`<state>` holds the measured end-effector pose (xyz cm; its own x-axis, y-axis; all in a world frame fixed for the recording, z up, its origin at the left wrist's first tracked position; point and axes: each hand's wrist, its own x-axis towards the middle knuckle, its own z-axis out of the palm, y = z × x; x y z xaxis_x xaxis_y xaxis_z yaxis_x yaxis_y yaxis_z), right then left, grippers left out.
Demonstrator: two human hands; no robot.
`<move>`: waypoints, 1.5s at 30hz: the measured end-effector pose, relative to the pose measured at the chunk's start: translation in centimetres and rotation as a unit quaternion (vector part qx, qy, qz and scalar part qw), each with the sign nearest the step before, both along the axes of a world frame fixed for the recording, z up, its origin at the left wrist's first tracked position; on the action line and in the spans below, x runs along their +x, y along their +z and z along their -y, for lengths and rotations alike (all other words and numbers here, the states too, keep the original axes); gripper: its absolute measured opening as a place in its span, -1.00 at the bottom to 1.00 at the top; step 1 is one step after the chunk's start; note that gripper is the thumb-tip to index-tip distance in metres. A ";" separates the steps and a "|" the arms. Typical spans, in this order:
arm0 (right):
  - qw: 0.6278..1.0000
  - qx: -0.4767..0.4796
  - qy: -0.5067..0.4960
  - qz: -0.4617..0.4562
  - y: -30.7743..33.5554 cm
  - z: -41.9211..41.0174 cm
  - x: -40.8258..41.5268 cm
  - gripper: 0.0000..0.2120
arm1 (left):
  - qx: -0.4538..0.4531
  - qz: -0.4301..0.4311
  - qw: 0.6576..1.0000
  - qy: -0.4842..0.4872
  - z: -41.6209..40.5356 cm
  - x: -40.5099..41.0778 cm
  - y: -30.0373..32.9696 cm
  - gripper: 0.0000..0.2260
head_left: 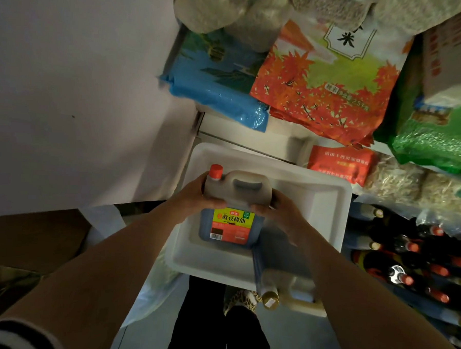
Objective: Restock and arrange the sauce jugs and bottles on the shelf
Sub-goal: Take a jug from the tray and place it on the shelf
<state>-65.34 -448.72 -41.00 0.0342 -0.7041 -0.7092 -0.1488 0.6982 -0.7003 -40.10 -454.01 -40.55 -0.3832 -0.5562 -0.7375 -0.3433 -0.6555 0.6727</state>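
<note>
A dark soy sauce jug (232, 217) with a red cap and a yellow-red label stands in a white plastic tub (327, 195). My left hand (196, 196) grips its left shoulder below the cap. From the other side, my right hand (278, 217) holds its right shoulder, fingers curled round the edge. A second jug (277, 281) with a gold cap lies tilted over the tub's near right rim, apart from both hands.
Rice bags in blue (215, 88), orange (327, 80) and green (437, 131) fill the shelf above the tub. Several dark bottles with red caps (411, 261) crowd the right. A white wall (81, 86) stands left, a cardboard box (31, 241) below it.
</note>
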 end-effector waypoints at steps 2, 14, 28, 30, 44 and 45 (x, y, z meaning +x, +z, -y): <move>1.000 -0.001 -0.011 0.009 0.8 0.4 -0.1 -0.58 | 0.005 -0.002 1.000 0.014 -0.2 0.0 0.3 -0.23; 0.998 -0.043 -0.007 0.039 6.7 1.3 -0.9 -0.78 | -0.024 0.016 0.996 0.080 -1.1 -1.5 4.7 -0.41; 0.988 -0.138 -0.062 0.036 21.3 0.9 -2.6 -0.87 | -0.192 0.037 0.978 0.078 -0.1 -3.7 20.2 -0.65; 0.984 -0.167 -0.059 0.033 24.4 1.4 -2.7 -0.93 | -0.225 0.032 0.970 0.090 0.3 -3.8 23.7 -0.63; 0.863 -0.503 -0.016 -0.044 49.8 10.0 -2.1 -0.13 | -0.513 -0.033 0.854 0.081 9.6 -1.7 51.8 -0.36; 0.854 -0.519 -0.019 -0.027 51.4 10.9 -1.9 -0.12 | -0.528 -0.039 0.844 0.083 10.5 -1.6 53.5 -0.35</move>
